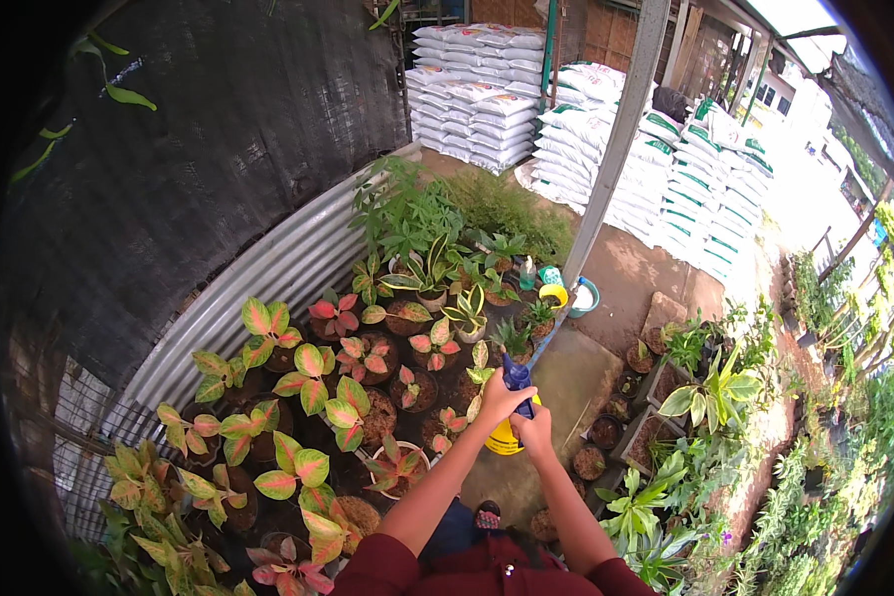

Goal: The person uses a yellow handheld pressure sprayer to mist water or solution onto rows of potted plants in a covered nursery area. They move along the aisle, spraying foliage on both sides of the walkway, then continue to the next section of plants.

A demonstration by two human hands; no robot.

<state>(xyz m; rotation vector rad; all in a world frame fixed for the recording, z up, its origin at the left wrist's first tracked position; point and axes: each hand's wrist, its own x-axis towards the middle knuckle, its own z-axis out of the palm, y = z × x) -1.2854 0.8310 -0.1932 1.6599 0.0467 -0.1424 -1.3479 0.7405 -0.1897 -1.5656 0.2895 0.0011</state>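
1. The left hand [500, 397] is closed around the blue pump top [516, 372] of a yellow spray bottle [504, 438]; its fingers wrap the top from the left, and the blue handle stands up just above them.
2. The right hand [534, 429] grips the bottle from the right; its fingers are curled against the yellow body, which shows just below and to the left of them; whether they close fully round it cannot be told.
3. The two hands touch or nearly touch at the bottle's neck; both forearms come up from the lower edge out of dark red sleeves [387, 566].
4. Left of the left fingers, near them, stand potted plants with pink and green leaves [313, 382]; the closest small pot [451, 422] sits just beside the left wrist.
5. Beyond the fingertips, farther up, are spiky green plants [467, 313] and a yellow and teal container [554, 288] at the foot of a grey post [616, 139].
6. Well beyond lie stacked white sacks [606, 149]; a corrugated metal sheet [268, 278] runs far to the left.
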